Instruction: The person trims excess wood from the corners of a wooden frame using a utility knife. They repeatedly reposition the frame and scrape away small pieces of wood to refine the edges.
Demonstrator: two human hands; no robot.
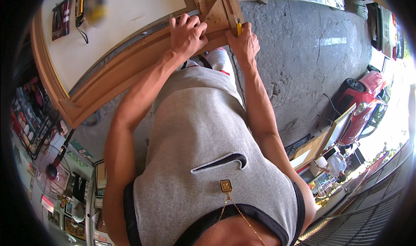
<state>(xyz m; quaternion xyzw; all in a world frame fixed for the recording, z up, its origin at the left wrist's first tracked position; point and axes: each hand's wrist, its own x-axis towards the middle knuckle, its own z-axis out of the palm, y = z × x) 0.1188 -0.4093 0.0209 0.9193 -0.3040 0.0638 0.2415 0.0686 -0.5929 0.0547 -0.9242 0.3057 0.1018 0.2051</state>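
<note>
A large brown wooden frame [130, 57] lies in front of me around a pale panel [125, 12]. My left hand [187, 35] rests on its near rail by the right corner, fingers curled over the inner edge. At the corner's outer side is my right hand [245, 44], its fingers closed around a small yellow piece [239, 28], perhaps a tool's handle; most of it is hidden in the grip. Between the hands, a triangular wooden brace [215, 17] fills the frame's corner.
On the panel lie a dark patterned packet [61, 19] and a yellow-and-black tool [80, 5]. Cracked grey concrete floor [290, 64] stretches to the right, with a red car [366, 103] beyond. A standing fan [52, 170] is at the left. Other people are in the background.
</note>
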